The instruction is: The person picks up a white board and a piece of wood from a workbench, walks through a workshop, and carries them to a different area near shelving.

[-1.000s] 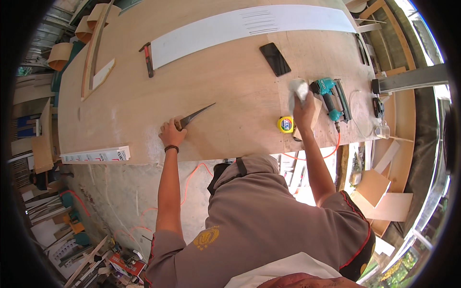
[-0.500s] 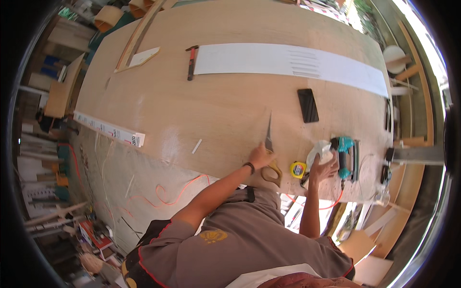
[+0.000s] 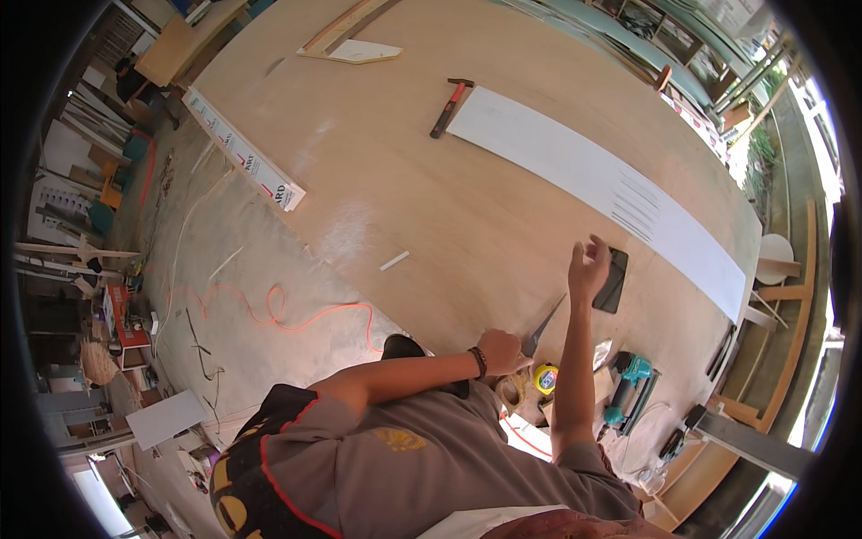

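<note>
My left hand (image 3: 503, 352) is closed at the near edge of the table, on a hand saw. The saw's dark, tapering blade (image 3: 544, 329) points away to the right, and its tan looped handle (image 3: 513, 390) shows below my fingers. My right hand (image 3: 589, 269) is raised over the table with loosely curled, parted fingers and nothing visible in it. Beside it lies a black phone (image 3: 611, 282), partly behind my hand and wrist. A yellow tape measure (image 3: 545, 378) sits between the saw handle and my right forearm. Right of that forearm is a teal nail gun (image 3: 628, 393).
A long white panel (image 3: 557, 171) with dark pencil-like strokes crosses the far right of the wooden table (image 3: 404, 198). A red-handled hammer (image 3: 449, 110) lies at its left end. A small white strip (image 3: 394, 260) and a printed white board (image 3: 247, 153) lie leftward. Orange hose (image 3: 305, 322) coils on the floor.
My right hand has left the whitish plastic bag near the nail gun and moved forward beside the phone. My left hand stays at the saw. The view has turned.
</note>
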Available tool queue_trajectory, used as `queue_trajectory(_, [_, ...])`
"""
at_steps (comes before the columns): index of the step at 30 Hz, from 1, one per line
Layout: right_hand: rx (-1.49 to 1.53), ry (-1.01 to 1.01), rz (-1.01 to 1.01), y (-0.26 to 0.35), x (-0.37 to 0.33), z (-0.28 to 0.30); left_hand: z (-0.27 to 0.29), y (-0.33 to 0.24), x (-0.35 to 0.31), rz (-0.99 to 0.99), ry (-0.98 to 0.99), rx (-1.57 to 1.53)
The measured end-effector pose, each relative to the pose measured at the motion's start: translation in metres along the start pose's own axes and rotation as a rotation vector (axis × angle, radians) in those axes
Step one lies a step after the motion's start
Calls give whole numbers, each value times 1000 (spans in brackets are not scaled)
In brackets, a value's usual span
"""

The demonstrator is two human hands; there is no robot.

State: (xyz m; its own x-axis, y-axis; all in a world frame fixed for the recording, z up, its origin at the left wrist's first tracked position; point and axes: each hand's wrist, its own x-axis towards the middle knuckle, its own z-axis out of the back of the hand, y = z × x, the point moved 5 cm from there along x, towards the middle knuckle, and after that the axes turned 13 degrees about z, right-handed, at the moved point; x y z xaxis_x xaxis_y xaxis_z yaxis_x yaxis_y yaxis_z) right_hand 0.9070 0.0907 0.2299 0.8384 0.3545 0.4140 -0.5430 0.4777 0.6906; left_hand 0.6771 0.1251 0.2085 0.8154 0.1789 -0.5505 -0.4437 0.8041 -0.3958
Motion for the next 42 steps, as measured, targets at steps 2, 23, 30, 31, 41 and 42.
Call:
queue_trajectory(2, [247,63,-75,-1,31,-71,8,24,-2,41,-84,-39])
queue_trajectory(23, [-385,655,486,197,80,-429,-19,262,-155,930,-602,-655])
queue_trajectory(30, [-71,848,396,200,-49,-275,64,269,-76,463,-918,-144])
queue_trajectory(31, [-68,832,369,192,-70,-247,76,265,-60,392,-875,-92])
queue_trajectory(41, [-227,854,-10,114,-244,-34,27,287,-61,273,-759,34])
queue_trajectory(42, [-260,838,-18,109,-250,-28,21,292,-75,282,-760,34])
